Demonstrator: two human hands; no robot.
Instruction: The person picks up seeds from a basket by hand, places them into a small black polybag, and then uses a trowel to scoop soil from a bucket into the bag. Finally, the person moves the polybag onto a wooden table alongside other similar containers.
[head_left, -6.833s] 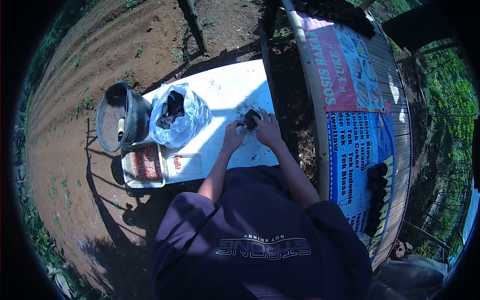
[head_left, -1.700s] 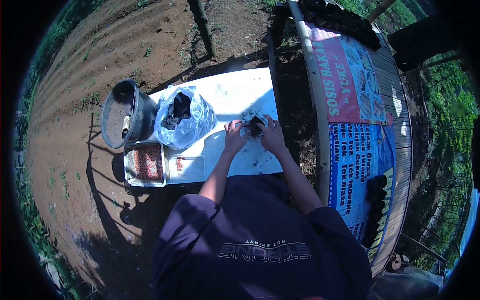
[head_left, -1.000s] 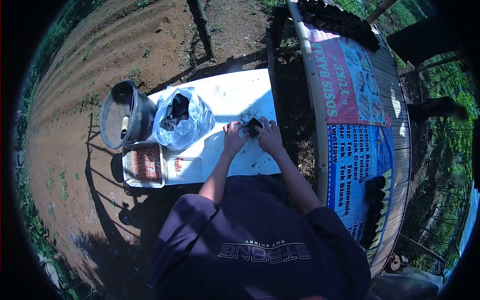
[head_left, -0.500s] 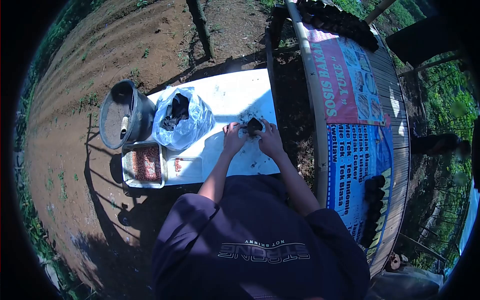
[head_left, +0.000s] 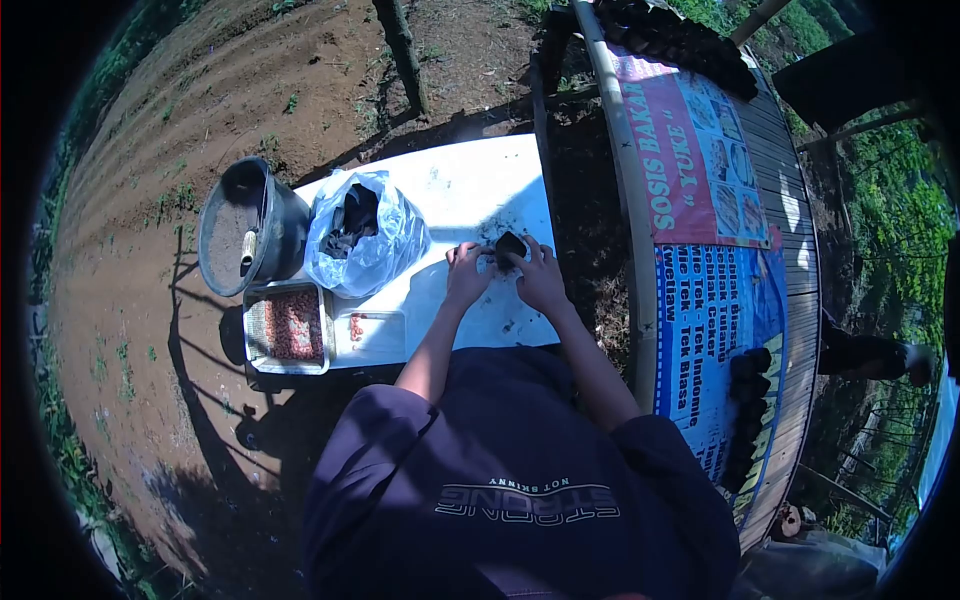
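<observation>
Small black pot (head_left: 511, 246) now slightly higher between both hands, hardly any other shift.

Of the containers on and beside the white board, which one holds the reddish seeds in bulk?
The metal tray at the board's near-left corner: its bed is covered in reddish seeds. The white tray beside it has only a few, and the black bucket holds soil.
</observation>
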